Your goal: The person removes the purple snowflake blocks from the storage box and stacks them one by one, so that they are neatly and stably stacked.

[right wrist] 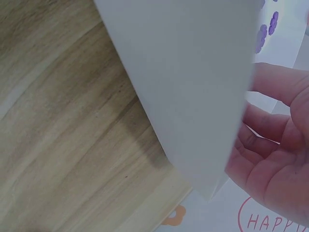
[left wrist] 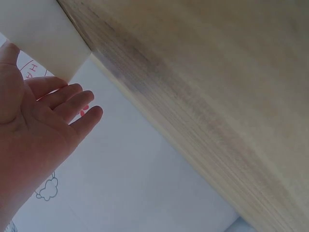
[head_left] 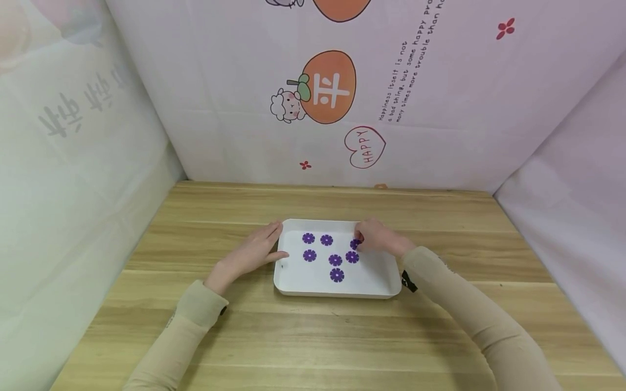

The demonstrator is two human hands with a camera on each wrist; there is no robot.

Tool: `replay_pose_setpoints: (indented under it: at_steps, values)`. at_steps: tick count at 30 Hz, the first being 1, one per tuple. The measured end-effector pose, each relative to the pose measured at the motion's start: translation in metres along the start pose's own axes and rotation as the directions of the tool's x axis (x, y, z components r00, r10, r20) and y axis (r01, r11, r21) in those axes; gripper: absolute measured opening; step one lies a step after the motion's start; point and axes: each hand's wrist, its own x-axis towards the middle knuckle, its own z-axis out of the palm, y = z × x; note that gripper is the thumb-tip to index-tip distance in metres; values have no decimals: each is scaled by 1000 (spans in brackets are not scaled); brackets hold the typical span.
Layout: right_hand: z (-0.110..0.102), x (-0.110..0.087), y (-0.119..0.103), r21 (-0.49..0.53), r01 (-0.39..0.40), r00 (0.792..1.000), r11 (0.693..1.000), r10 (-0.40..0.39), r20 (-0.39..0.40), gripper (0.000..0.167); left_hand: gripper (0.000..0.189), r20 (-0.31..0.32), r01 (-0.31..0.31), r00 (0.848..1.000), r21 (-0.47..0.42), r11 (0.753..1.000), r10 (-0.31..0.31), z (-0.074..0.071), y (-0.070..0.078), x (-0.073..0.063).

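Observation:
A shallow white tray holds several purple notched snowflake discs. My left hand rests at the tray's left rim, fingers fairly straight along the outside of the far corner and the thumb reaching over the edge. In the left wrist view its fingers touch the tray wall. Inside the right part of the tray, my right hand curls its fingers and pinches a purple disc, partly covered by the fingertips. From the right wrist, the tray's wall hides the fingertips of that hand.
The tray stands on a wood-grain table. A white printed cloth with cartoon fruit and lettering rises behind the table's far edge. Similar white cloth walls close in both sides.

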Motion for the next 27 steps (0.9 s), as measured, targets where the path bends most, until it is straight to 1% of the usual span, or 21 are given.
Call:
replay_pose_setpoints:
  at_steps: [16,27]
  values:
    - [2,0,0,-29,-19,1000,999,19,-2,15,79,0,-2,1000,5,1000,2,0,1,-1]
    - [3,0,3,9,-29,1000,1000,29,-11,16,80,13,13,1000,-10,1000,-13,-1,2,-1]
